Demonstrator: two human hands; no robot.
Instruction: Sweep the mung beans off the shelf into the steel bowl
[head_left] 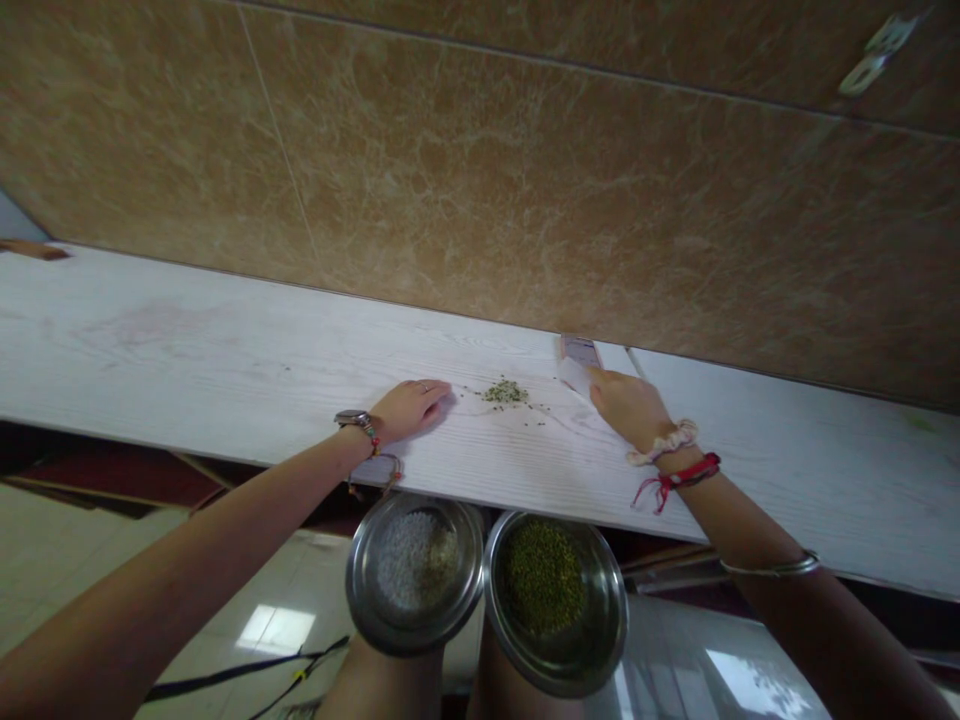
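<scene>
A small pile of green beans [506,391] mixed with pale grains lies on the white wood-grain counter [420,335], with a few strays around it. Just left of the pile, my left hand [411,408] rests on the counter, fingers stretched out, holding nothing. My right hand [628,403], right of the pile, is closed on a thin whitish piece [575,377]; I cannot tell whether it is paper or plastic. Two metal bowls sit on my knees below the counter edge: a bowl of white grains [466,620] at left and a bowl of green beans [606,640] at right.
Behind the counter rises a brown marbled wall [465,180] with a white hook [877,55] high on the right. A greyish rectangle [581,349] is by the wall near my right hand. A brown wooden piece [34,249] lies far left. Below is a tiled floor [285,580].
</scene>
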